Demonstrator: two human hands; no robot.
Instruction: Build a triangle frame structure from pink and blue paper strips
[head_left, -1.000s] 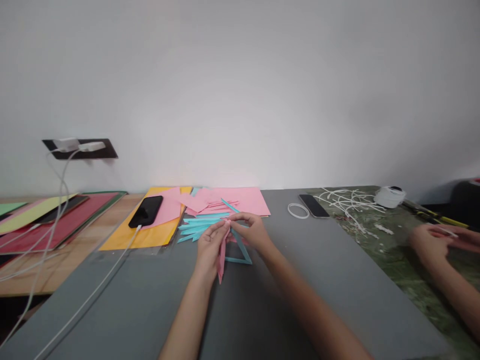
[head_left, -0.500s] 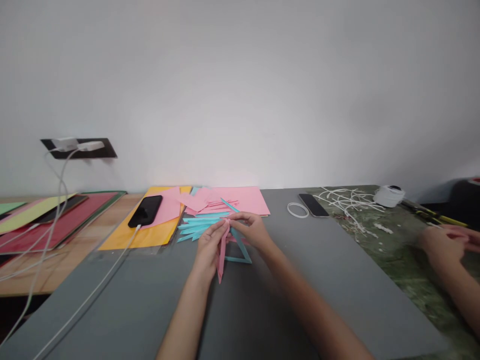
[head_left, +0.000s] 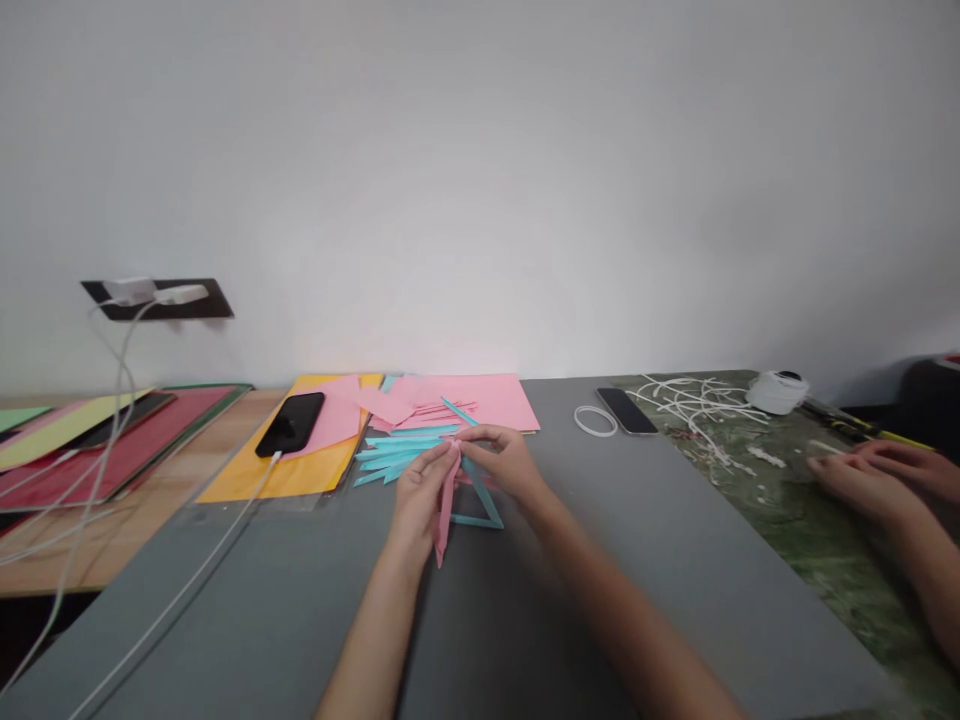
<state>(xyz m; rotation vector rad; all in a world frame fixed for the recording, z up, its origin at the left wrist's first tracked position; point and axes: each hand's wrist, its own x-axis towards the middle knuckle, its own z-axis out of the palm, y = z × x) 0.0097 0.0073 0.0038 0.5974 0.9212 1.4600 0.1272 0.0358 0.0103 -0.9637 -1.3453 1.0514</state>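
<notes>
Between my two hands is a folded pink paper strip [head_left: 444, 510], its pointed end hanging down toward me. My left hand [head_left: 417, 492] is closed round its upper part. With thumb and fingers pinched, my right hand [head_left: 504, 462] grips the strip's top end, where the fingertips of both hands meet. Just beneath and behind them, folded blue strips [head_left: 484, 500] form an angular shape on the grey table [head_left: 570, 560]. More blue strips [head_left: 397, 450] lie in a fan to the left, and thin pink strips [head_left: 442, 411] rest behind.
A black phone [head_left: 292, 423] on a white cable lies over yellow paper [head_left: 225, 482] at left. Pink sheets [head_left: 487, 400] are by the wall. At right are a second phone [head_left: 627, 411], a white ring [head_left: 595, 421], loose white cords [head_left: 697, 410] and another person's hands [head_left: 877, 480].
My hands and the pink strip look almost unmoved. At the far right, the other person's hands have shifted left and now show a short white piece.
</notes>
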